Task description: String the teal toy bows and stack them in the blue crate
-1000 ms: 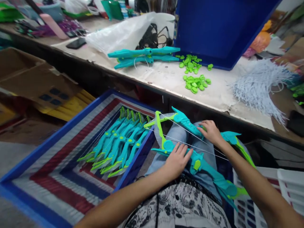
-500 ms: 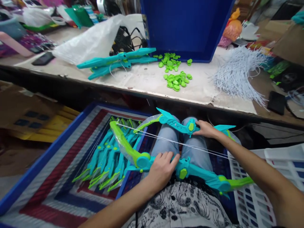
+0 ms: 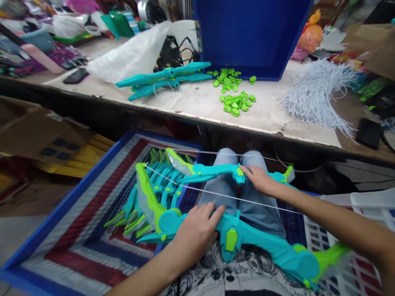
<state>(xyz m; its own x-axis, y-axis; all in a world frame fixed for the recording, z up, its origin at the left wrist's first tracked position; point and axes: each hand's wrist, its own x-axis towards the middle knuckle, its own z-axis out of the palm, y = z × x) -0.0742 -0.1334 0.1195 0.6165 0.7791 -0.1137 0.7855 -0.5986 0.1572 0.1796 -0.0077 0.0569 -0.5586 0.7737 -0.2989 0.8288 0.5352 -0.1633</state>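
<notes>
Across my lap lies a teal toy bow [image 3: 265, 238] with lime-green tips and a white string on its far side. My left hand [image 3: 199, 226] is wrapped over its grip, left of the green centre piece. Beyond it, above my knees, a second toy bow [image 3: 212, 172] is held by my right hand [image 3: 257, 179] near its middle. The string of this bow runs along its far side too. The right hand's fingertips touch the bow beside its green centre piece, and its palm hides part of the right limb.
A blue-rimmed crate [image 3: 83, 172] at the left holds several bows [image 3: 156, 185]. On the table [image 3: 191, 100] are two teal bow bodies [image 3: 168, 74], small green pieces [image 3: 237, 102] and a bundle of white strings [image 3: 319, 94]. A white basket [image 3: 330, 238] stands at the right.
The far bow has turned over, so its string now runs on the far side instead of the near side. The near bow has come closer to me and tilted. Both hands keep hold.
</notes>
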